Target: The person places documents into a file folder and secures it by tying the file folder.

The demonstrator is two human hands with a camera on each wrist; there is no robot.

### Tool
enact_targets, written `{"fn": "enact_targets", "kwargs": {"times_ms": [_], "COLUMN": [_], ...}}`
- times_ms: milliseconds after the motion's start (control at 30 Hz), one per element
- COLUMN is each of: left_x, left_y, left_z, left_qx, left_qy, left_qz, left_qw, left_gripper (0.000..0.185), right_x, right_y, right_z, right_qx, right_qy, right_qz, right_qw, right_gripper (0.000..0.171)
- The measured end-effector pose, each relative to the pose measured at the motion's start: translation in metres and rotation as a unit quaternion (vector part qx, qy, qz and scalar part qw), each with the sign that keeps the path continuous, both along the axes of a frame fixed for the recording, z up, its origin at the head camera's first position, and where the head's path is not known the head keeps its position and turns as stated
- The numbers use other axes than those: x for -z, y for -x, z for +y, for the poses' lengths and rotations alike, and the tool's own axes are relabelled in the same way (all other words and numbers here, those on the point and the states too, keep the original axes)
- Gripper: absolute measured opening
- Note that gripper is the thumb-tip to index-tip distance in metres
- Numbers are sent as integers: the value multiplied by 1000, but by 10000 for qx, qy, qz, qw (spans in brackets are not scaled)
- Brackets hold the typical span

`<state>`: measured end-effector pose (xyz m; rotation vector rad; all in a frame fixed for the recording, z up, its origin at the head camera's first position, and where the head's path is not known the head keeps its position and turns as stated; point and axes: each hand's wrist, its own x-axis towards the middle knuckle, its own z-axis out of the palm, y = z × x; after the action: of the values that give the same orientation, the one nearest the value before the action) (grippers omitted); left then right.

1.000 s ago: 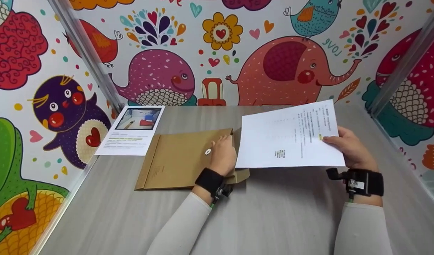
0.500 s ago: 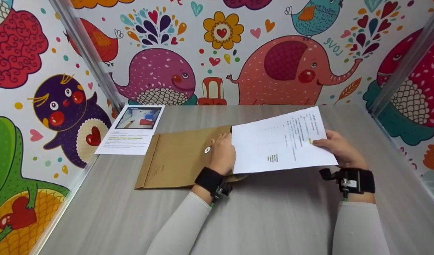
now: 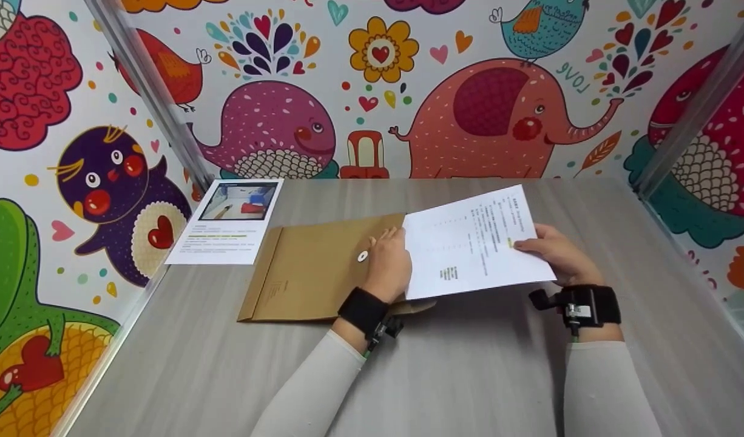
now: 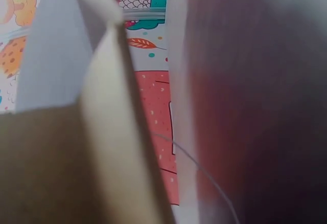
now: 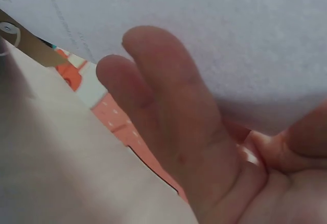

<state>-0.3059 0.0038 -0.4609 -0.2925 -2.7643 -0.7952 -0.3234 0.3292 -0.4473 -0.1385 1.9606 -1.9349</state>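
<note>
A brown paper envelope (image 3: pixel 323 267) with a round white button lies on the table, its open end toward the right. My left hand (image 3: pixel 389 264) holds it at that end, fingers over the top layer; the thumb is hidden. A white printed sheet (image 3: pixel 457 255) slants at the envelope's mouth, its left edge at or just inside the opening. My right hand (image 3: pixel 557 252) pinches the sheet's right edge, thumb on the printed face. In the left wrist view the flap (image 4: pixel 122 121) is blurred near the camera. The right wrist view shows fingers (image 5: pixel 168 86) against the sheet (image 5: pixel 255 40).
Another printed page (image 3: pixel 226 227) with a photo lies at the back left, close to the envelope's left edge. The grey table (image 3: pixel 457 376) is bounded by patterned wall panels (image 3: pixel 481 127) at the back and sides.
My right hand has moved left with the sheet, bringing its left edge to the envelope's mouth. My left hand stays on the envelope, which has shifted slightly right.
</note>
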Motion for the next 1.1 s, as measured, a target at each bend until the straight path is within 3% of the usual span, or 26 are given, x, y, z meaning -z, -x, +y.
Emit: {"fn": "enact_targets", "kwargs": {"times_ms": [300,633,733,900,1100], "left_x": [-6,-7,-7,-8,-10], "left_y": [-11,-19,-18,-17,-17], "left_z": [13,20,19,17,18], "left_qx": [66,132,135,80,29], "left_qy": [188,258,186,36,167], "left_qz": [98,285,256,259,304], "left_qw": [9998,9992,9994,9996,9994], "left_gripper": [43,39,38,38,39], "right_x": [-6,5,5,-5,-9], "right_y": [0,-7,-9,-10,-15], "right_z": [-53,-115,-122,-117,-121], "right_qx": [18,313,600,1289,1320], "right_qy": [-127,-411,-593,-575,-779], "right_qz": [162,731,674,456,545], "right_qw": [9998,9960,9942,9889,9867], "right_gripper": [50,52,50,31,24]}}
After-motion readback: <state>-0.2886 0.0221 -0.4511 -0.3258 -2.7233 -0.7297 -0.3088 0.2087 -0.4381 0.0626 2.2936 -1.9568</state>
